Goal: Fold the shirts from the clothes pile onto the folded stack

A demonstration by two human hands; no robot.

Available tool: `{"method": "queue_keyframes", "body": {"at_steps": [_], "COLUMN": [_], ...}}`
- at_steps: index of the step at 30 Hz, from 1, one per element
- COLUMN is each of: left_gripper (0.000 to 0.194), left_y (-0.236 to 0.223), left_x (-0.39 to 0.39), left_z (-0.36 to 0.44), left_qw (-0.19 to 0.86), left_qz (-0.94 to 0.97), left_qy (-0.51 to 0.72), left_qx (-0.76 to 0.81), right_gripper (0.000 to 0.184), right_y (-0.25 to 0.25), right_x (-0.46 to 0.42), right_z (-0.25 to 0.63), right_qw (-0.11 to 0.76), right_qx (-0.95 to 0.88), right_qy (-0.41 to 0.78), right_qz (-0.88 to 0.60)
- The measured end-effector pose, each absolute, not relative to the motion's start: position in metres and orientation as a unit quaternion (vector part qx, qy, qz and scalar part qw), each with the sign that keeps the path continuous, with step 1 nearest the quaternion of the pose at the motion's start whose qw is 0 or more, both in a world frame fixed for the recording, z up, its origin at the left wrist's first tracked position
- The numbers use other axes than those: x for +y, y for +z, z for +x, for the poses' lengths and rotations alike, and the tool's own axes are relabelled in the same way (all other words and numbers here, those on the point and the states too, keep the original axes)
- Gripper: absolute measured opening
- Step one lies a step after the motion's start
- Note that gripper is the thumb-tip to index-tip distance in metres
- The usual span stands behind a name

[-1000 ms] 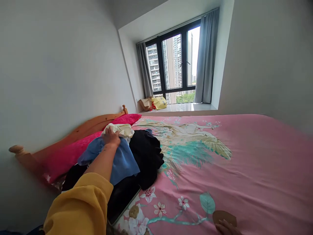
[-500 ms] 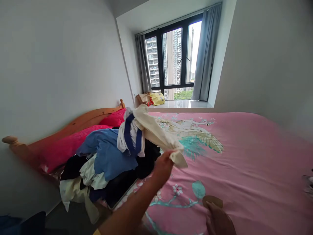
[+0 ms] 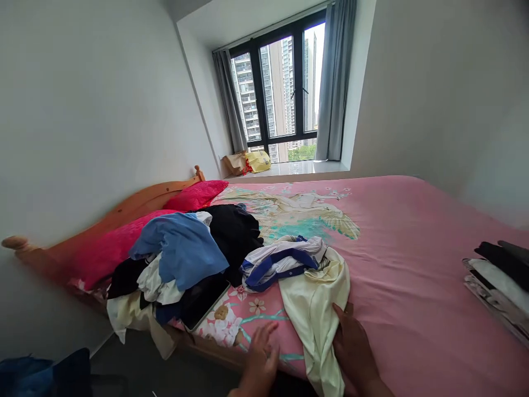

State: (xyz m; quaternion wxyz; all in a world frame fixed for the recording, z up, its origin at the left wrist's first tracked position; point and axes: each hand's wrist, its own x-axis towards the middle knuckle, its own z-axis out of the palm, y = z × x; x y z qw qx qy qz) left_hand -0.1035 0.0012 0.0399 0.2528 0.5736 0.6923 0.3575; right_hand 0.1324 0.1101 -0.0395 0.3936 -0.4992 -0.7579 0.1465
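A cream garment (image 3: 316, 306) lies spread near the bed's front edge, its lower end hanging over. Bunched against its upper end is a white garment with blue trim (image 3: 285, 262); whether the two are one piece I cannot tell. My right hand (image 3: 355, 344) pinches the cream cloth at its right side, with some fingers hidden. To the left of the cloth, my left hand (image 3: 261, 353) hovers at the bed edge, fingers apart and nothing in it. Further left is a clothes heap with a blue garment (image 3: 185, 248) and a black garment (image 3: 233, 231).
A dark flat tablet-like object (image 3: 206, 306) lies partly under the heap. Folded clothes (image 3: 500, 281) are stacked at the right on the pink bedsheet (image 3: 405, 248). Red pillows (image 3: 198, 194) rest against the wooden headboard (image 3: 140, 201). Bags (image 3: 258, 161) sit on the windowsill.
The cream and white garments have come off the heap and now lie on the bed to its right. My left hand has let go and drawn back; my right hand has reached the cream cloth.
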Motion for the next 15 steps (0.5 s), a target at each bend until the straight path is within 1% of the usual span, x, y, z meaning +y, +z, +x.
{"method": "queue_keyframes", "body": {"at_steps": [2,4,6,8,10,12,14,15], "left_gripper": [0.057,0.073,0.085,0.087,0.075,0.051,0.031,0.027], "left_y": [0.051,0.062,0.071,0.079,0.086,0.095,0.111,0.122], "left_x": [0.037,0.077,0.113,0.142,0.164,0.183,0.203,0.213], "left_z": [-0.117,-0.126,-0.131,-0.137,-0.142,-0.146,-0.147,-0.147], "left_qw": [0.140,0.076,0.053,0.102,0.189,0.251,0.274,0.283], "left_qz": [0.592,0.596,0.592,0.557,0.496,0.450,0.443,0.440], "left_qy": [0.317,0.254,0.205,0.237,0.312,0.372,0.411,0.439], "left_qx": [0.727,0.758,0.778,0.789,0.788,0.772,0.748,0.731], "right_gripper": [0.047,0.045,0.043,0.041,0.040,0.040,0.040,0.040], "right_y": [-0.037,-0.036,-0.035,-0.035,-0.036,-0.036,-0.036,-0.037], "right_x": [0.110,0.111,0.112,0.113,0.114,0.116,0.116,0.117], "right_z": [0.132,0.131,0.131,0.131,0.131,0.131,0.131,0.131], "right_qw": [0.399,0.400,0.399,0.399,0.402,0.405,0.407,0.408], "right_qx": [-0.756,-0.757,-0.757,-0.759,-0.760,-0.762,-0.763,-0.764], "right_qy": [0.145,0.146,0.147,0.146,0.146,0.144,0.142,0.140], "right_qz": [-0.498,-0.496,-0.496,-0.493,-0.489,-0.485,-0.481,-0.480]}}
